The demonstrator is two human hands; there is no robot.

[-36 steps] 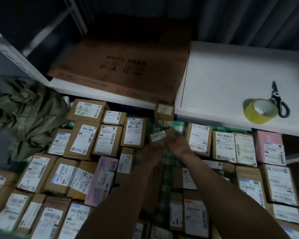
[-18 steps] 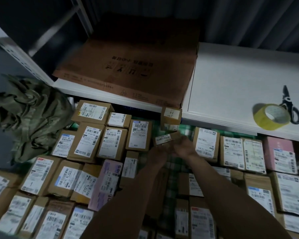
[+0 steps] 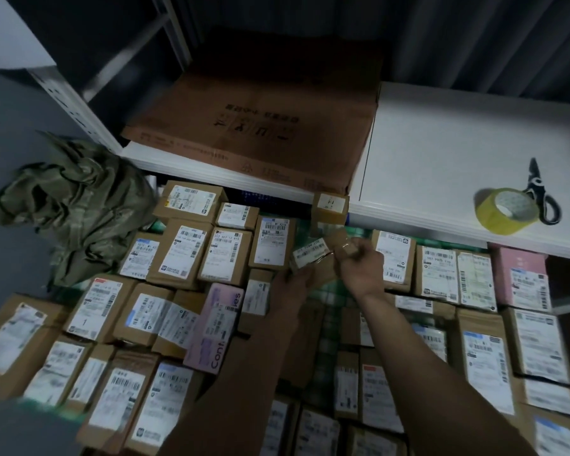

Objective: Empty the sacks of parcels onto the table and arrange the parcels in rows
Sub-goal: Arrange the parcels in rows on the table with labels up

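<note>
Both hands, left and right, still gripping 1 small parcel, barely moved above the rows

Both forearms cover the parcels down the middle of the tabletop, whose green check cloth shows only in gaps. The left hand hides the near end of the small parcel; its label is too smeared to read. Parcels along the near and right edges are cut by the frame, and their labels are blurred. The sack hides the tabletop's far left corner.
</note>
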